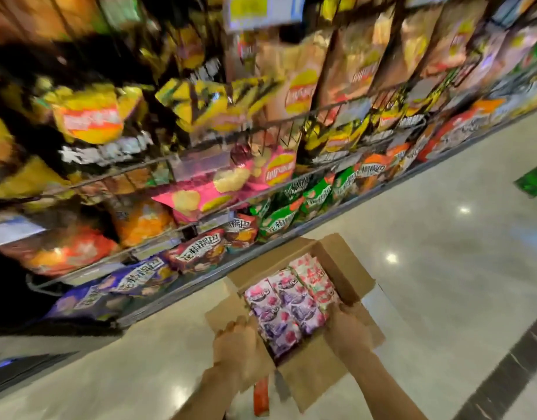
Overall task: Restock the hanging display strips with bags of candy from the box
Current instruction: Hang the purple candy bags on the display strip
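L hand (237, 344) & R hand (350, 327) each grip 1 open box (349, 268) w/ approx 6 candy bags (288, 304).

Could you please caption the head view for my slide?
Both hands, left and right, hold an open cardboard box of candy bags beside snack shelves.

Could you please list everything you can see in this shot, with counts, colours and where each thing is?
Open brown cardboard box: one, held above the floor, lower centre.
Candy bags: several, purple, pink and white, packed inside the box; exact count unclear.
Wire shelves of snack bags: several tiers, bags yellow, tan, pink, green, orange, purple; left and top, blurred.
Glossy pale tiled floor: right and bottom.
Green floor marking: one, far right.
Left hand: grips the box's left edge.
Right hand: grips the box's right edge.
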The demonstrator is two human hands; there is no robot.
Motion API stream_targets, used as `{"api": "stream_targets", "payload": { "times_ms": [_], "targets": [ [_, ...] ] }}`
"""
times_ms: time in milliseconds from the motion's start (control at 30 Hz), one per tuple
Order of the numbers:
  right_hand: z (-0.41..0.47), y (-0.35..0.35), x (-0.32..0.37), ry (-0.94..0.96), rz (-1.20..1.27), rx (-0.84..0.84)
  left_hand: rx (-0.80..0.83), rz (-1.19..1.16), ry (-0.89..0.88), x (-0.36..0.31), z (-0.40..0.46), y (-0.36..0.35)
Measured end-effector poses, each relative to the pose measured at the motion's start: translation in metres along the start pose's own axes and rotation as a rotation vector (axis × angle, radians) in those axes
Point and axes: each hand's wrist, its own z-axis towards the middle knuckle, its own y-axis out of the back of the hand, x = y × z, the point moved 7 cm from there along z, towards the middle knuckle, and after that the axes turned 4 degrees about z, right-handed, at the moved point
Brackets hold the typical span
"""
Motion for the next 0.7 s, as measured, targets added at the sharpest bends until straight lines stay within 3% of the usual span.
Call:
{"api": "stream_targets", "payload": {
  "times_ms": [133, 333, 500, 633, 700],
  "targets": [
    [0.090, -0.056, -0.004, -0.026, 0.066, -0.043, 0.008, -0.249, 0.028, 0.005, 0.094, -0.056],
    [0.208, -0.144, -0.014, -0.077, 0.238, -0.072, 0.077, -0.839, 0.187, 0.016, 0.222, -0.143],
    [0.268, -0.187, -0.017, -0.102, 0.237, -0.109, 0.094, -1.126, 0.383, 0.016, 0.289, -0.212],
    [0.302, -0.203, -0.020, -0.121, 0.271, -0.142, 0.021, -1.281, 0.650, 0.024, 0.312, -0.243],
    [0.315, -0.209, -0.021, -0.147, 0.290, -0.126, 0.030, -1.331, 0.673, 0.025, 0.320, -0.253]
  ]
}}
